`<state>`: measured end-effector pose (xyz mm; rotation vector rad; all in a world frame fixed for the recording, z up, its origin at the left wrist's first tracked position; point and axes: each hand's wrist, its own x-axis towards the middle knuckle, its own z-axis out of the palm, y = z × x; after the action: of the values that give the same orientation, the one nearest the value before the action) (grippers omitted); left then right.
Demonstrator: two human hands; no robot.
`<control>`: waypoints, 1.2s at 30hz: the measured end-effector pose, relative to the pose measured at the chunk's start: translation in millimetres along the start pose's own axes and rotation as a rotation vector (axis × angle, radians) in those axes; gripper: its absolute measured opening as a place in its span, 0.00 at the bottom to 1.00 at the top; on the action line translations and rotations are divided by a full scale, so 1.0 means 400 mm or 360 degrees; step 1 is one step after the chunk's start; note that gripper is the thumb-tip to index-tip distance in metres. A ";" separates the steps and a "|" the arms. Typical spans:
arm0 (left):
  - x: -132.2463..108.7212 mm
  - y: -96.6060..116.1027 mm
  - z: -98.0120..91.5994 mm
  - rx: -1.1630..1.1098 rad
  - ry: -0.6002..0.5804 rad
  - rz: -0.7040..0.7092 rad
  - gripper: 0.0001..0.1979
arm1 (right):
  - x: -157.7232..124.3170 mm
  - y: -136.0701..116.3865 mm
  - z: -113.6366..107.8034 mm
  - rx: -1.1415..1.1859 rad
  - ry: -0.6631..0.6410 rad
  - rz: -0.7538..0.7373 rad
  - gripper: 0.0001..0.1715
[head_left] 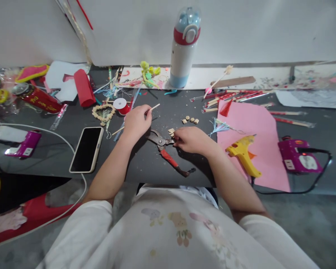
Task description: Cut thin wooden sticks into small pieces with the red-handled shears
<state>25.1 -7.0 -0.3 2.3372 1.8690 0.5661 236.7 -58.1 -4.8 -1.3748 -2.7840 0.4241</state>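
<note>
A thin wooden stick is pinched in my left hand, its ends poking out on both sides of the fingers. My right hand is closed, fingers curled downward, and covers what lies under it. Its fingertips are beside a few short cut stick pieces and against the end of the pruning shears. The shears lie with spread blades between my hands, one red handle pointing toward me; the other handle seems hidden by my right hand. Behind it sit several small bundles of short sticks.
Right, a yellow glue gun rests on pink paper beside a purple power socket. A phone, a heart-shaped stick ornament and a ribbon spool lie left. A bottle stands at the back.
</note>
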 end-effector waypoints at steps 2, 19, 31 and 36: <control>0.002 -0.003 0.000 -0.0007 0.0018 -0.0019 0.11 | 0.000 0.006 0.003 0.0019 0.0004 -0.0030 0.07; 0.016 -0.030 -0.001 -0.0587 0.0060 -0.0237 0.12 | 0.000 0.074 -0.015 0.0939 0.0197 0.0039 0.13; -0.001 0.006 0.004 -0.0697 0.0097 -0.0104 0.10 | 0.008 0.084 -0.003 0.1092 0.0420 0.0327 0.13; -0.003 0.009 0.003 -0.0700 0.0072 -0.0100 0.09 | 0.009 0.085 -0.002 0.1063 0.0454 0.0297 0.13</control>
<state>28.7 -9.0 -0.6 1.9889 1.6225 0.9203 261.0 -35.3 -13.0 -1.3739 -2.0115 0.9623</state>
